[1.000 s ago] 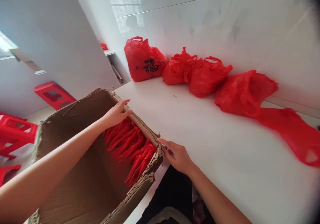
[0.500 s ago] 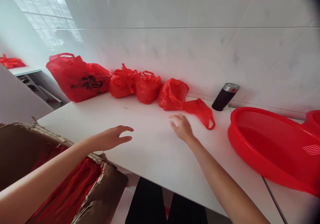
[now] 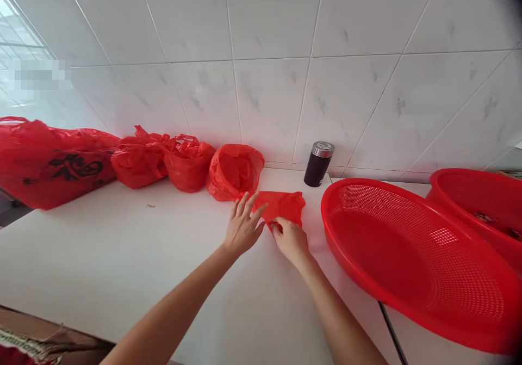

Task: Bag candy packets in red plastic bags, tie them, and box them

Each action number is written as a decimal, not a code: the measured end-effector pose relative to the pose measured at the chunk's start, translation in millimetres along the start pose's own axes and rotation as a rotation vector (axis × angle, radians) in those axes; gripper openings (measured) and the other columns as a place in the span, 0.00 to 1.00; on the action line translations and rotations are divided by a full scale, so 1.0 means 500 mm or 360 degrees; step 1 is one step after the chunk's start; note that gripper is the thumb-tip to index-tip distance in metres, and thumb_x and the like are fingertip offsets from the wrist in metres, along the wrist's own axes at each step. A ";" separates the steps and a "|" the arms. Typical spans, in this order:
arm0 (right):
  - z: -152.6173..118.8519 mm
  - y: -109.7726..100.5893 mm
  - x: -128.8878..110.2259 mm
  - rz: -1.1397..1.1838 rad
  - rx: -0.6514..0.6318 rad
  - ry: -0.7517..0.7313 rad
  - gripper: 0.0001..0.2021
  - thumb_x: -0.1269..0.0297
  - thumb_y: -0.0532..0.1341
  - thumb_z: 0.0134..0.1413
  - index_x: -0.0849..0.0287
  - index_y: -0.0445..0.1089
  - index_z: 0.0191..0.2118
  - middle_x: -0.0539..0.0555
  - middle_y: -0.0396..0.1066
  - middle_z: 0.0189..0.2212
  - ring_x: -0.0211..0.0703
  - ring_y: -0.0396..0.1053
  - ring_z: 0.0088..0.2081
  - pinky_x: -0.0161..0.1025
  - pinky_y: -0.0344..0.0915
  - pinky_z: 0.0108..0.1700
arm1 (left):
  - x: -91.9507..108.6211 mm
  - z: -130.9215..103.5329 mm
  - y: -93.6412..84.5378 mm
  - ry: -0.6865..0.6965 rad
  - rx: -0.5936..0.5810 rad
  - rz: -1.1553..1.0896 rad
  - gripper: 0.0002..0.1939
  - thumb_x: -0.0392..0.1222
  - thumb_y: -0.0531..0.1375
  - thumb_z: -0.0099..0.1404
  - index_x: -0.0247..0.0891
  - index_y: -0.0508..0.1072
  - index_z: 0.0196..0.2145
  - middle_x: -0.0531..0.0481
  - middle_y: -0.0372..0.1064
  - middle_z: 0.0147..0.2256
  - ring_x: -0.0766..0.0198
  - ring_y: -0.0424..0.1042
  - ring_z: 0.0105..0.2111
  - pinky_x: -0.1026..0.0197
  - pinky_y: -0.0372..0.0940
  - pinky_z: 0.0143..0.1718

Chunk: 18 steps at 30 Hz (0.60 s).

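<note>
The flat bag (image 3: 284, 203) lies on the table (image 3: 196, 278) between the open bag (image 3: 236, 173) and the basket (image 3: 379, 240). Right hand (image 3: 290, 239): grip closed on its near edge. Left hand (image 3: 242, 229): grip spread wide, holding nothing; contact unclear. Uneven pulling could tear the thin plastic.

Site: indoor workroom, exact sort unclear; white-tiled wall (image 3: 269, 22), long white table (image 3: 163, 267), two large red plastic baskets (image 3: 379, 253).
</note>
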State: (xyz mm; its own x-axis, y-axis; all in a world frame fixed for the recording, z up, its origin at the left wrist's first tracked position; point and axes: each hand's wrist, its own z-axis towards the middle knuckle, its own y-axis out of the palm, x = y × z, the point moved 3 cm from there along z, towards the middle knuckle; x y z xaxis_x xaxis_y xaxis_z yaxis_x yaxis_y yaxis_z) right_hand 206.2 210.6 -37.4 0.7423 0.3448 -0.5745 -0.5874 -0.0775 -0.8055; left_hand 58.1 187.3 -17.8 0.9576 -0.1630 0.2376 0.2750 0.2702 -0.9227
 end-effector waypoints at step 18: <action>-0.106 -0.239 -0.126 0.0154 0.0894 -0.0448 0.15 0.62 0.56 0.58 0.57 0.65 0.51 0.58 0.69 0.41 0.48 0.67 0.42 0.43 0.65 0.40 | -0.119 -0.101 -0.126 -0.0728 -0.0186 -0.1580 0.19 0.44 0.56 0.58 0.36 0.71 0.47 0.44 0.75 0.42 0.54 0.75 0.40 0.54 0.69 0.38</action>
State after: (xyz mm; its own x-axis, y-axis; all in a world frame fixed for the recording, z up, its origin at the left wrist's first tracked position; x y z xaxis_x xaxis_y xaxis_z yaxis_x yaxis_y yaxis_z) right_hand 246.7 148.5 87.4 0.6090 0.5996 -0.5193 -0.7840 0.3557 -0.5088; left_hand -20.8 132.3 10.7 0.2629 0.1157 0.9579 0.9538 0.1182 -0.2761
